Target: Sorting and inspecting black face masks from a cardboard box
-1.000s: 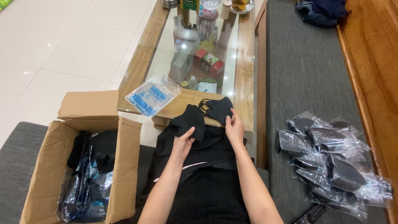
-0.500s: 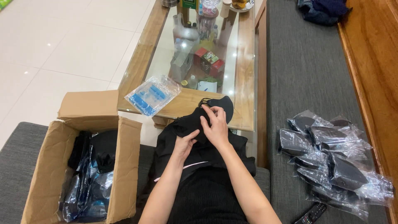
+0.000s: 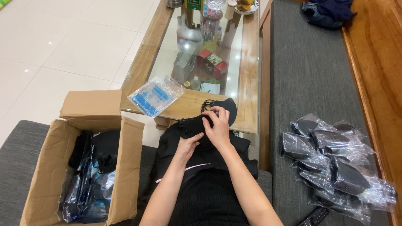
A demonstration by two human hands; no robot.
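Bare forearms, no sleeves showing, black ribbed garment over the lap, thin pale stripe across it

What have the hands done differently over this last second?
The right hand slid leftward from the far edge of the black masks onto the top of the pile, fingers pinching at it. The left hand stayed pressed on the pile's near side. The cardboard box and bagged masks did not move.

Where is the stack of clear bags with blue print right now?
In the head view, the stack of clear bags lies on the near left corner of the glass-topped table, just beyond the open cardboard box.
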